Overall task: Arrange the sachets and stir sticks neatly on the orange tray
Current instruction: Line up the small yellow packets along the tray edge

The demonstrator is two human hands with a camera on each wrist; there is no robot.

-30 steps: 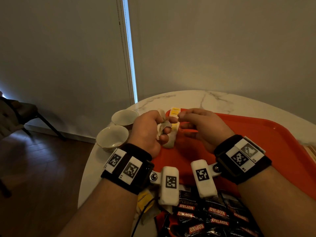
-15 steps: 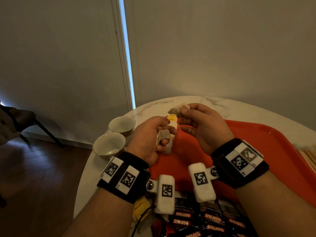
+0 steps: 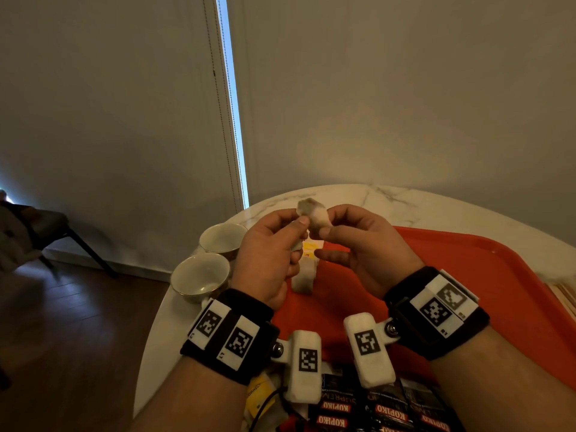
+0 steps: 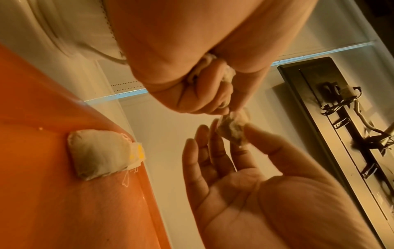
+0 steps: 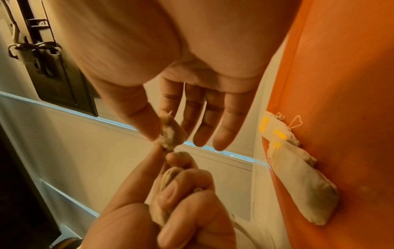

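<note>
Head view: both hands are raised above the left end of the orange tray [image 3: 467, 275], which lies on the white marble worktop [image 3: 436, 207]. The right hand [image 3: 358, 241] pinches a tea bag [image 3: 313, 213] between thumb and forefinger; its other fingers are loosely extended. The left hand [image 3: 271, 254] touches the same tea bag with thumb and forefinger tips, while its remaining fingers are curled round a second tea bag that is mostly hidden. A stack of tea bags [image 3: 304, 275] with yellow tags lies on the tray below the hands. Two empty cups [image 3: 202, 275] stand on the worktop just left of the tray. Dark coffee sachets [image 3: 383, 410] lie at the near edge, below the wrists.

Left wrist view: the left hand [image 4: 192, 59] is closed on a crumpled tea bag in the palm. The right hand [image 4: 245, 168] holds the raised tea bag [image 4: 233, 131] at its fingertips, palm exposed. One tea bag [image 4: 100, 155] lies flat near the tray [image 4: 42, 185] rim.

Right wrist view: the right hand [image 5: 192, 84] pinches the raised tea bag [image 5: 171, 134]; the left hand [image 5: 170, 210] meets it from below. The stacked tea bags [image 5: 298, 168] rest against the tray [image 5: 351, 101] floor.
</note>
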